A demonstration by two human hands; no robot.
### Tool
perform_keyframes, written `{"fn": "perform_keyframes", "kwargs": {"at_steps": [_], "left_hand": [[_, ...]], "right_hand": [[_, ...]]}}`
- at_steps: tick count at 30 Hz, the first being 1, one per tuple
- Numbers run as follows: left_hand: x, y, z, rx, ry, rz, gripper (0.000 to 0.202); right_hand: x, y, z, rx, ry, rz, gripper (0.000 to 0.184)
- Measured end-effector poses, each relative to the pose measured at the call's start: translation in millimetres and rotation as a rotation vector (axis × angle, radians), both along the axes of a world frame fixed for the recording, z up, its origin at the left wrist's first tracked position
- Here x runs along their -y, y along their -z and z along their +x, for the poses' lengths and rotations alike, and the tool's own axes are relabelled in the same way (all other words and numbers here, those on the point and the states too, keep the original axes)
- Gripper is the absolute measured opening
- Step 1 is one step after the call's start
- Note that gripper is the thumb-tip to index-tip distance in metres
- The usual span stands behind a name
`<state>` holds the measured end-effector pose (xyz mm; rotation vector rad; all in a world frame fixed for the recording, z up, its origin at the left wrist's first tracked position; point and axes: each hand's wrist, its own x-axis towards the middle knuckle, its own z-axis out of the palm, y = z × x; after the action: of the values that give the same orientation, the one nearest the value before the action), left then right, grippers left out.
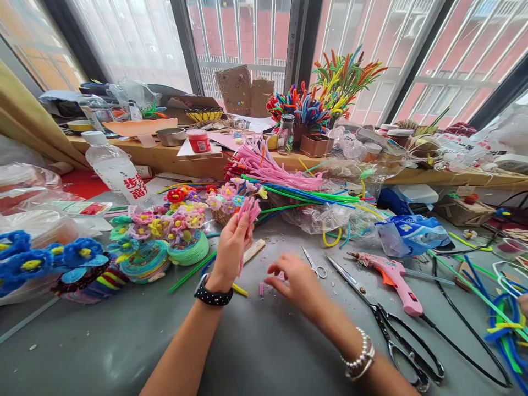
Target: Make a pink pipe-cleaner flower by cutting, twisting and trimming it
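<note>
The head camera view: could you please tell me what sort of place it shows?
Probably a handicraft workspace: in view are a pink hot-glue gun, a heap of pink pipe cleaners and fuzzy pipe-cleaner flowers.

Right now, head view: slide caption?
Left hand holds pink pipe cleaners; right hand is near small scissors on a gray table.

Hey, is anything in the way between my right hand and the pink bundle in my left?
Nothing visible stands between your right hand and the pink bundle in your left hand. A wooden strip lies flat on the table near the left hand, seemingly below that path.
</note>
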<state>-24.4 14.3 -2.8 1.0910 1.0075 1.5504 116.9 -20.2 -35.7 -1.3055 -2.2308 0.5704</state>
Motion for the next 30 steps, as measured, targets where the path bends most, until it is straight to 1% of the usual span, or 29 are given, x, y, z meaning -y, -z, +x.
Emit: {"fn": "perform_keyframes", "kwargs": {"at_steps": [3, 5, 7, 9, 10, 12, 14, 17, 20, 21, 26, 30], "left_hand": [[-3, 1.7, -2, -0.032, -0.035, 0.006, 0.027], [-3, 2.7, -2, -0.061, -0.041, 0.007, 0.028], [-4, 2.9, -2, -0.075, -0.060, -0.001, 0.028], [-4, 2.8, -1, -0.075, -0.085, -0.014, 0.027], [-4, 2.9, -1, -0.073, -0.093, -0.021, 0.027], [-4, 4.1, -1, -0.071, -0.099, -0.026, 0.027], [-5, 6.6, -1, -0.088, -0.091, -0.022, 0.028], [-6, 11.9, -2, -0.143, -0.075, -0.014, 0.028], [-8, 16.9, -3, -0.208, -0.083, 0.003, 0.029], [-8, 18.1, -3, -0.225, -0.087, 0.008, 0.030], [-10, 19.4, -2, -0.262, -0.079, -0.004, 0.031], [-10, 17.4, -2, -0.268, -0.062, -0.020, 0.030]], "right_hand": [[7, 11.0, -21, 0.243, 0.031, -0.006, 0.014], [9, 13.6, -29, 0.300, 0.026, -0.016, 0.012], [9, 13.2, -31, 0.285, -0.007, -0.023, 0.008], [3, 10.4, -25, 0.224, -0.008, -0.017, 0.007], [-1, 8.5, -20, 0.189, 0.023, -0.007, 0.006], [-12, 4.7, -6, 0.133, 0.128, 0.042, 0.009], [-23, 2.6, 7, 0.136, 0.224, 0.078, 0.009], [-35, 4.8, 19, 0.219, 0.189, 0.027, 0.006], [-39, 10.8, 19, 0.259, 0.146, -0.006, 0.019], [-39, 12.5, 18, 0.272, 0.135, -0.016, 0.021], [-42, 13.8, 13, 0.329, 0.101, -0.038, 0.012], [-43, 11.6, 13, 0.346, 0.098, -0.026, 0.011]]}}
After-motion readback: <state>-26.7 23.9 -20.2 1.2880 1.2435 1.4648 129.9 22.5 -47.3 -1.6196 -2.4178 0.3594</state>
